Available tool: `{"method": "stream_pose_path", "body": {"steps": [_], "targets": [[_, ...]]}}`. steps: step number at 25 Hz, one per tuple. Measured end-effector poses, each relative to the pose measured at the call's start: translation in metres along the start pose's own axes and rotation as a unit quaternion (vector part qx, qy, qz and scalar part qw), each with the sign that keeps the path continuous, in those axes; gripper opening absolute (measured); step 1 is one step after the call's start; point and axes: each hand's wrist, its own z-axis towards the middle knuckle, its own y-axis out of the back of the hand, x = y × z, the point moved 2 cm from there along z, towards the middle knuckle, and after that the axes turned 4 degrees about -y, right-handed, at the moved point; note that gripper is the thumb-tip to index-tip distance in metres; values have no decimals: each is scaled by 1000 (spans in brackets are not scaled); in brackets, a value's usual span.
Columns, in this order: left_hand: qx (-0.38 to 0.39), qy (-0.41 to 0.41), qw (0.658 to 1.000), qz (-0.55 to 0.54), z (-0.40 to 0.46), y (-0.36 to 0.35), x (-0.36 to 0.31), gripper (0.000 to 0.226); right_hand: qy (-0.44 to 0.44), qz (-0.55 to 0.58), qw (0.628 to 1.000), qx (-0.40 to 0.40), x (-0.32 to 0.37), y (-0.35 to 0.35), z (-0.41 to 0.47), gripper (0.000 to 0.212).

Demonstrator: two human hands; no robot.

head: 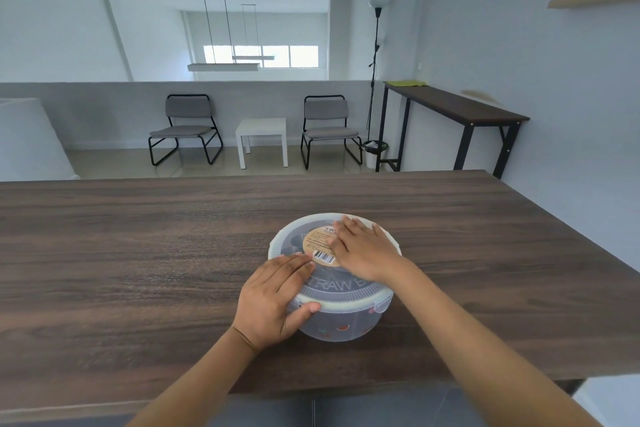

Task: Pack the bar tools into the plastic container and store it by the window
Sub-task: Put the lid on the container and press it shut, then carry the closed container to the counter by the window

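A round translucent plastic container (341, 322) stands on the dark wooden table (138, 253), with its lid (294, 239) lying on top and a tan label with a barcode in the lid's middle. My left hand (273, 298) grips the container's near left rim, fingers flat over the lid and thumb against the side wall. My right hand (363, 246) lies palm down on the far right part of the lid. The contents show only as dim shapes through the plastic.
Beyond the table's far edge stand two grey chairs (187, 128) (329, 128) with a small white side table (263, 139) between them. A tall dark console table (457, 107) lines the right wall beside a floor lamp (375, 45). A window (263, 55) shows far back.
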Motion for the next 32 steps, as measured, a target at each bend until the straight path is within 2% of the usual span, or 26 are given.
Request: {"method": "stream_pose_path", "body": {"steps": [2,4,6,7,8,9,11,12,13,14,15,16,18,21,24,28,32], "targets": [[15,29,999,-39,2,4,-6,66,-31,12,999,-28,-8,-2,-23,59],[15,99,989,-109,4,7,-11,61,-71,71,992,-83,-12,-5,-45,60],[-7,228,958,-176,7,8,-15,52,-128,234,955,-131,-13,-7,-61,71],[-24,314,927,-204,8,6,-15,48,-163,332,919,-138,-13,-9,-67,79],[-36,411,881,-233,11,6,-15,47,-202,422,874,-134,-16,-12,-72,85],[-35,508,817,-272,11,5,-11,50,-243,498,824,-118,-18,-14,-76,90],[-1,651,661,-372,15,5,-1,63,-308,615,723,-54,-24,-15,-79,87],[21,687,593,-420,17,7,4,63,-320,655,684,-13,-27,-14,-78,76],[45,705,539,-459,19,9,8,54,-318,681,659,22,-28,-12,-78,62],[66,716,502,-480,21,11,11,40,-314,695,646,46,-30,-10,-77,48],[81,722,483,-488,23,14,11,30,-310,703,637,64,-31,-8,-76,38],[92,726,475,-489,25,15,10,23,-304,709,632,76,-32,-8,-75,32],[98,731,471,-484,29,14,5,16,-295,713,630,88,-35,-6,-74,32],[70,742,475,-468,32,15,-5,12,-286,700,647,97,-38,-4,-74,39],[33,751,476,-456,30,21,-16,11,-267,687,667,105,-40,-4,-72,29],[-47,774,470,-422,5,53,-26,20,-218,670,693,153,-17,-9,-71,34],[-141,792,457,-380,-39,117,-31,26,-151,648,714,219,46,-18,-78,31]]}}
